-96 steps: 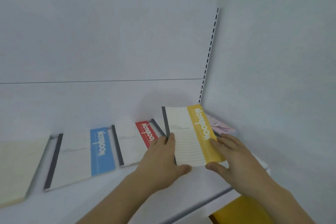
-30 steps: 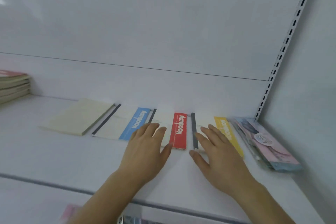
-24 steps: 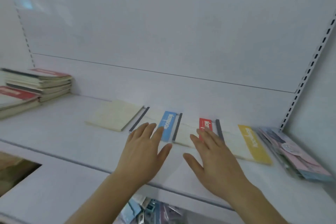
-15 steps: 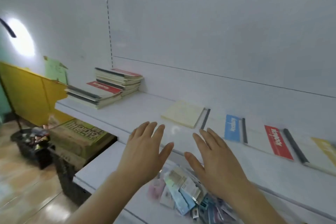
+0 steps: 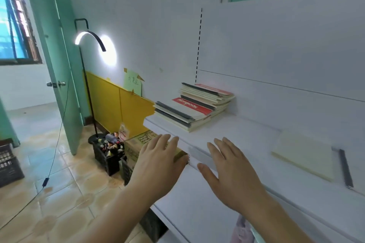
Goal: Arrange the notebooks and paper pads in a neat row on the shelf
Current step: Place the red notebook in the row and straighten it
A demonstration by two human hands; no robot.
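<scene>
both hands are spread flat and hold nothing, left hand [image 5: 158,165] and right hand [image 5: 231,171] hovering by the shelf [image 5: 246,136] edge. stacked notebooks [image 5: 189,108] sit at its far end, a cream paper pad [image 5: 304,154] lies flat nearer.

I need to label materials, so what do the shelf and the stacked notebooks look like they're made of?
Shelf: likely painted metal; smooth matte white, thin folded front lip, slotted upright behind. Stacked notebooks: paper with card covers; cream page edges, printed red band, dark taped spines.
</scene>
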